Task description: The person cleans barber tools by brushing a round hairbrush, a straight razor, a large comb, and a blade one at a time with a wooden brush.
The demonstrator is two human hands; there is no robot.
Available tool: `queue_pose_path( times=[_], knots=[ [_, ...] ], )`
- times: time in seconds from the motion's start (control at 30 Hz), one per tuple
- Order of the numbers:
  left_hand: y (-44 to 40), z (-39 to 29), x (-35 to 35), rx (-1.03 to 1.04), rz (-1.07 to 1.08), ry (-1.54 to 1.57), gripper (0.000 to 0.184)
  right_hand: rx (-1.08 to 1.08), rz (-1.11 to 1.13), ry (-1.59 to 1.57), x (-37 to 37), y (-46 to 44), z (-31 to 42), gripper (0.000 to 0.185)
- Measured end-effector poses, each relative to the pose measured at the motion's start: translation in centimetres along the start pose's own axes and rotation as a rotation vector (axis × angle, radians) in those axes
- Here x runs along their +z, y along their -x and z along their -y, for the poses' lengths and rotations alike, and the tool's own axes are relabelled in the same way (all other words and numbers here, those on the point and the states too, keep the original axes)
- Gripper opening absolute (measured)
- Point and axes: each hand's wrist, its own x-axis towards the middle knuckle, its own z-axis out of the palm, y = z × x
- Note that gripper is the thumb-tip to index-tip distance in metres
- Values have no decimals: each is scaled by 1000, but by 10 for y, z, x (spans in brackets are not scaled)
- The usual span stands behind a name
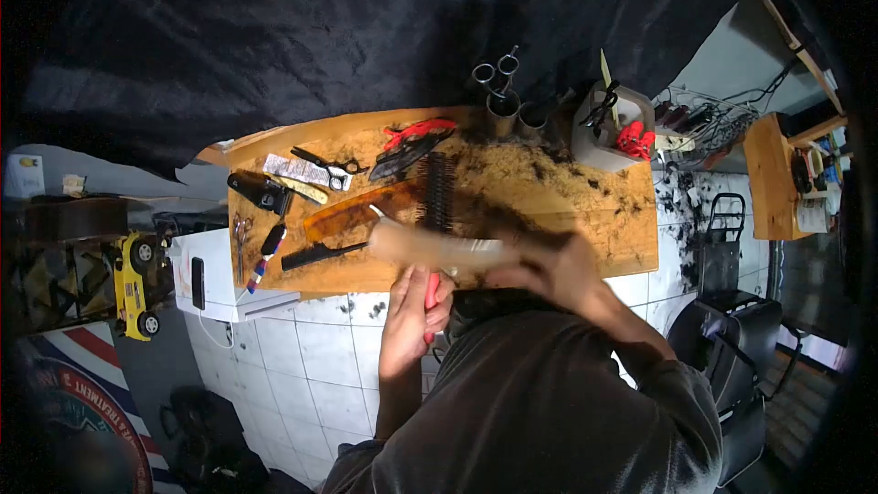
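The left hand (407,316) gripped a red handle (432,291) at the near edge of the bench (624,242); the hold of the blurred right hand (562,273) was indeterminable. Work appeared under way, remainder unclear; hair clippings (544,171) lay across.

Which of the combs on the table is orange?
The long amber comb, beside the slim black comb. Its orange tint sets it apart; the slim one and the black toothed piece lack it.

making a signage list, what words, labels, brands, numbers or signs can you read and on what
"TREATMENT", upside down, on the round emblem at lower left; its other lettering is unclear.
White printed strip on the table: too small to read.
Pale label at far right: too blurred.
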Motion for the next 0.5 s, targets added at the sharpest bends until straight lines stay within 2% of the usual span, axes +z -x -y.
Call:
queue_pose_path(
  times=[0.1, 0.17, 0.27, 0.37, 0.43, 0.47, 0.5],
  knots=[
    [4, -8, 0, -40, 24, -180, 34, 210, -151, 94, -5, -6, -13, 47],
    [3, -4, -6, -56, 63, -130, 35, 334, -274, 174, -11, -12, -20, 46],
    [1, 0, 5, -33, 21, -22, 29, 489, -298, -94, -24, -20, -8, 50],
    [-3, -3, 9, -40, 15, 25, 28, 308, 113, -183, -22, -2, 0, 53],
    [-6, 2, 1, -82, 13, 30, 27, 6, 104, 56, -12, 2, 5, 56],
    [-5, 4, -4, -104, 9, 33, 27, 95, 163, -70, -9, 3, 3, 55],
    [-3, 1, -3, -102, 39, -10, 27, 126, 94, -33, -6, 5, -4, 54]
  ],
)
